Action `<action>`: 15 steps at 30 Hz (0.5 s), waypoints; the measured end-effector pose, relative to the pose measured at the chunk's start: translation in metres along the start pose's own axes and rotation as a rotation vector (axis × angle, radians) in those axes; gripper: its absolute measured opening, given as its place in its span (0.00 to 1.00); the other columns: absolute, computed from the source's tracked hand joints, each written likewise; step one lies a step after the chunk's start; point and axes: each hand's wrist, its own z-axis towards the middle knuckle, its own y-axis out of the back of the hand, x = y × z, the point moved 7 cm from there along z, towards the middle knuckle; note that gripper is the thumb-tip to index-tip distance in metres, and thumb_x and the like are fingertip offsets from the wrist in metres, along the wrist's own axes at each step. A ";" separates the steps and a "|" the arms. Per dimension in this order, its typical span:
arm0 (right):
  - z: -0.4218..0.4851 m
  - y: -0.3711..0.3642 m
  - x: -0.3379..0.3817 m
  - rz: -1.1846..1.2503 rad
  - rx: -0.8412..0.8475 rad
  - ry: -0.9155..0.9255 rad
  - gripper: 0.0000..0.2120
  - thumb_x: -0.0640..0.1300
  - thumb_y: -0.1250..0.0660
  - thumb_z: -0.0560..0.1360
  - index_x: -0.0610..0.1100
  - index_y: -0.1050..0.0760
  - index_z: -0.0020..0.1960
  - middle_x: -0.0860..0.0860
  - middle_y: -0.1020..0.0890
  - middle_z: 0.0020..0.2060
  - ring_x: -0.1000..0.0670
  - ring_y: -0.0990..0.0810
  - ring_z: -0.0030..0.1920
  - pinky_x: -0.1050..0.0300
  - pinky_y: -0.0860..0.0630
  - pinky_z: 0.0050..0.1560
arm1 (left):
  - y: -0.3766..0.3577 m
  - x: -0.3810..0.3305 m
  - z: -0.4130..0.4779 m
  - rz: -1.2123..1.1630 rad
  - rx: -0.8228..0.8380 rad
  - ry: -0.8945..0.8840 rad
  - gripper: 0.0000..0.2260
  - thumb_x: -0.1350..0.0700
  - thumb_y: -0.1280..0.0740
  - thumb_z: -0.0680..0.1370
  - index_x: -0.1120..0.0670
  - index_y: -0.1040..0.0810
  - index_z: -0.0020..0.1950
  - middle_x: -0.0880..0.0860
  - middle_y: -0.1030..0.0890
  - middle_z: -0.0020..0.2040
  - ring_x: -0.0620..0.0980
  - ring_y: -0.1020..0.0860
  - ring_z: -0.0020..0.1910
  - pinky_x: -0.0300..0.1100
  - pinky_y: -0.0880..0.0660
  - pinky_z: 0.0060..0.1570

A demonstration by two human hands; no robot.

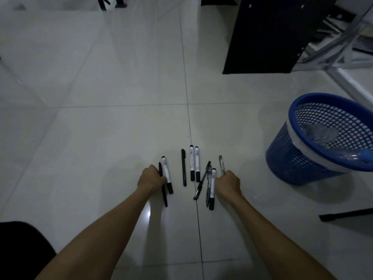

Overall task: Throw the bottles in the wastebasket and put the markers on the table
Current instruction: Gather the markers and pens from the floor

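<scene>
Several markers and pens lie on the white tiled floor. My left hand point(150, 178) is closed around a white marker point(166, 174) and a thin black pen point(163, 186) at the left of the group. My right hand point(228, 183) grips a clear pen point(221, 163) at the right end. Between the hands lie a black pen point(183, 168), a pair of white markers point(194, 163), a slanted pen point(201, 180) and another white marker point(212, 188). The blue mesh wastebasket point(298, 158) stands to the right, with crushed clear bottles point(319, 134) inside.
A dark cabinet panel point(268, 35) stands at the back right beside a metal frame point(339, 57). A black bar point(345, 215) lies on the floor at the right. A dark shape point(20, 249) fills the lower left corner. Furniture legs point(111, 3) show at the top.
</scene>
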 end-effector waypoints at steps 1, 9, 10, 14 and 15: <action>-0.002 -0.003 0.002 0.009 0.010 0.017 0.13 0.42 0.36 0.75 0.35 0.28 0.56 0.38 0.21 0.53 0.43 0.22 0.44 0.58 0.30 0.39 | -0.001 -0.002 0.000 0.020 -0.006 0.007 0.15 0.57 0.32 0.71 0.64 0.25 0.54 0.63 0.21 0.54 0.60 0.22 0.53 0.46 0.27 0.44; -0.002 -0.020 -0.003 -0.045 0.038 0.049 0.14 0.40 0.33 0.74 0.34 0.29 0.55 0.37 0.21 0.53 0.41 0.21 0.44 0.58 0.31 0.37 | 0.002 -0.008 -0.002 -0.073 -0.076 0.050 0.16 0.56 0.39 0.78 0.67 0.34 0.60 0.67 0.25 0.58 0.64 0.24 0.54 0.47 0.30 0.42; 0.000 -0.020 -0.004 -0.049 0.044 0.037 0.14 0.40 0.32 0.74 0.34 0.29 0.56 0.37 0.21 0.53 0.40 0.20 0.47 0.58 0.31 0.37 | 0.001 -0.011 -0.001 -0.112 -0.070 0.048 0.16 0.56 0.41 0.79 0.67 0.35 0.60 0.67 0.25 0.59 0.64 0.24 0.54 0.47 0.30 0.42; 0.007 -0.018 -0.009 -0.068 0.074 -0.029 0.11 0.43 0.31 0.72 0.37 0.23 0.50 0.43 0.20 0.42 0.44 0.20 0.39 0.59 0.29 0.33 | -0.008 -0.023 0.004 -0.195 -0.045 0.033 0.15 0.56 0.42 0.79 0.66 0.33 0.60 0.66 0.24 0.57 0.59 0.25 0.47 0.46 0.31 0.42; 0.009 -0.015 -0.011 -0.055 0.079 -0.045 0.09 0.44 0.32 0.71 0.39 0.23 0.47 0.44 0.22 0.39 0.45 0.22 0.37 0.59 0.29 0.32 | -0.011 -0.026 0.005 -0.203 -0.041 0.025 0.15 0.56 0.41 0.78 0.65 0.31 0.60 0.65 0.23 0.56 0.58 0.25 0.46 0.45 0.30 0.42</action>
